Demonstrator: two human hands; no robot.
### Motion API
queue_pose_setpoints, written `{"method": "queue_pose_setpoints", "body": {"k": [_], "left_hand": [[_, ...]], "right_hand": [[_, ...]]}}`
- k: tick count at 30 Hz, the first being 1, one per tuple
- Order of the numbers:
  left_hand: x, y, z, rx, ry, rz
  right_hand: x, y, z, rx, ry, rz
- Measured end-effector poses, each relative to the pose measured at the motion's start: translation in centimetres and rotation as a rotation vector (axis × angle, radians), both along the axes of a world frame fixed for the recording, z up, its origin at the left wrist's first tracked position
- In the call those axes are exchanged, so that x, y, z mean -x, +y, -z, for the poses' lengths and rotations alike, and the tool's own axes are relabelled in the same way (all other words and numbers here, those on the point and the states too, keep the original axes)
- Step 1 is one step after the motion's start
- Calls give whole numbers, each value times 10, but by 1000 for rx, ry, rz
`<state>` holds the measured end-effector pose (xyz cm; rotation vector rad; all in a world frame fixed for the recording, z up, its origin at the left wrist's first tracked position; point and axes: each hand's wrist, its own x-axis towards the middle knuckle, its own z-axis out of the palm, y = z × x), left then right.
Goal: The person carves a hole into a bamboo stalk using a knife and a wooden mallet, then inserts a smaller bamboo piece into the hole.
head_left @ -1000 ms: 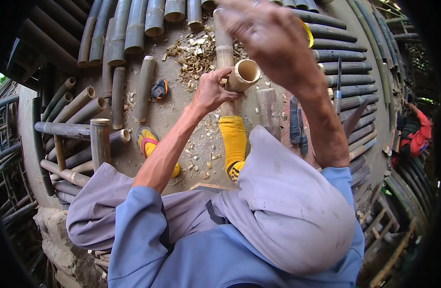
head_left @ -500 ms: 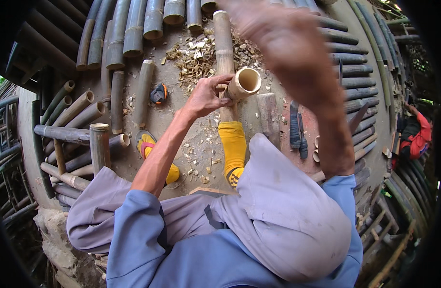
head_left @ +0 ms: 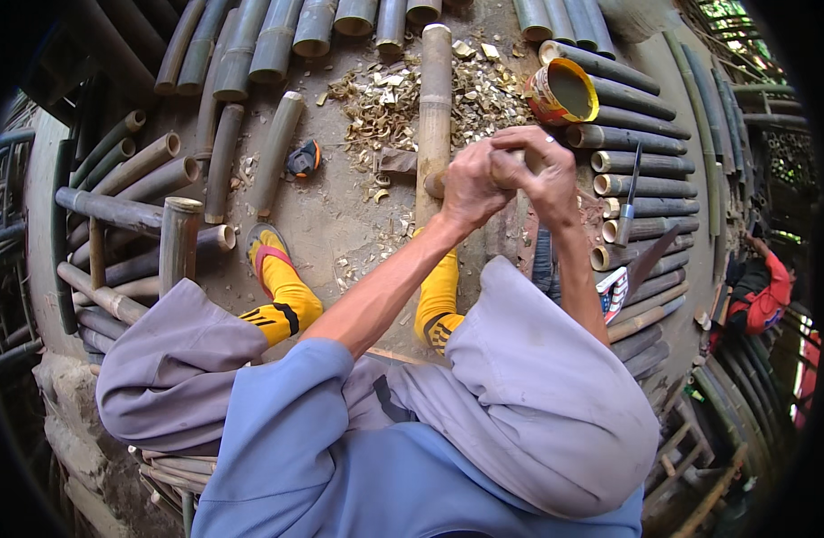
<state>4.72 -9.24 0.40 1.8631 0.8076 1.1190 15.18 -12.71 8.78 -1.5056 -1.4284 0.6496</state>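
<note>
Right hand [head_left: 544, 170] now down beside left hand [head_left: 470, 184], fingers clenched on upright bamboo pole [head_left: 434, 99].

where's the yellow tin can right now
In the head view the yellow tin can lies on its side at upper right, just above the right hand, between the wood chips and the stacked bamboo tubes.

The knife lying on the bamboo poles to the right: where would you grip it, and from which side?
Probably by the pale handle, which points toward the person, coming from above on the near side. The knife lies flat across the bamboo poles, its dark blade pointing away. It is nearest the right hand; both hands are busy.
</note>
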Motion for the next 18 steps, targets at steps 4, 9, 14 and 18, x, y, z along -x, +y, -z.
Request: {"method": "queue_pose_setpoints", "body": {"k": [4,9,14,18], "left_hand": [[-3,2,6,-29,-26,57],[21,1,-1,33,-115,156],[25,5,1,72,-24,221],[25,7,-1,38,-53,487]], "right_hand": [[-7,-3,5,57,202,27],[49,-18,-3,-19,186,315],[54,-17,1,-45,145,481],[65,-34,10,-171,101,638]]}}
